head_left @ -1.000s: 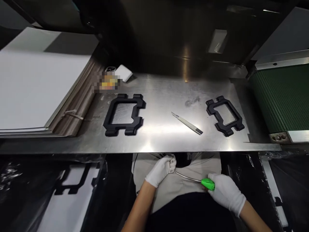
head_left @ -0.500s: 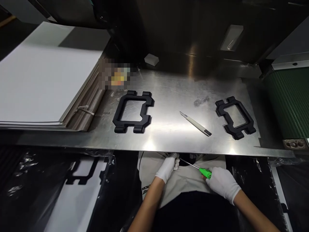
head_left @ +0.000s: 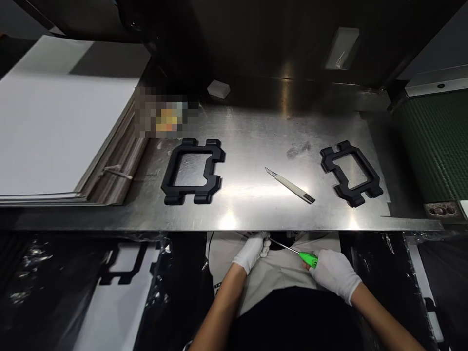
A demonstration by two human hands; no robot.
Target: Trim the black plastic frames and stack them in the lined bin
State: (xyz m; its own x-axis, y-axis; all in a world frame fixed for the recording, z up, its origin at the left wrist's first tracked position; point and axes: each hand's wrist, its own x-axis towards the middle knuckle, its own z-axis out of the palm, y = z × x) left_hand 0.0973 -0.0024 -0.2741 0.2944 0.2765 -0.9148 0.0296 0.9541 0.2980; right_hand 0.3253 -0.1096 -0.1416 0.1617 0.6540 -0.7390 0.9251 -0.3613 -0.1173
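- Right hand (head_left: 334, 274): clamped on green-handled tool (head_left: 307, 259), near side of bench (head_left: 248, 207).
- Left hand (head_left: 251, 251): curled at shaft end; grip cannot be determined.
- Bench: carries left black frame (head_left: 171, 168), right black frame (head_left: 366, 165).
- Knife (head_left: 290, 185): between frames.

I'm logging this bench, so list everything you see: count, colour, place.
Metal table: 1, silver, middle
Thick frames: 2, black, table's left and right
Craft knife: 1, pale, between them
Sheet stack: 1, white, table's left
Small block: 1, white, table's back
Pale item: 1, white, behind table
Ribbed belt: 1, green, far right
Lower sheets: 2, white, bottom left and right
Flat frame: at least 1, black, on left sheet
Tool: 1, green-handled, below table edge
Left hand: 1, white-gloved, near tool's shaft
Right hand: 1, white-gloved, gripping tool
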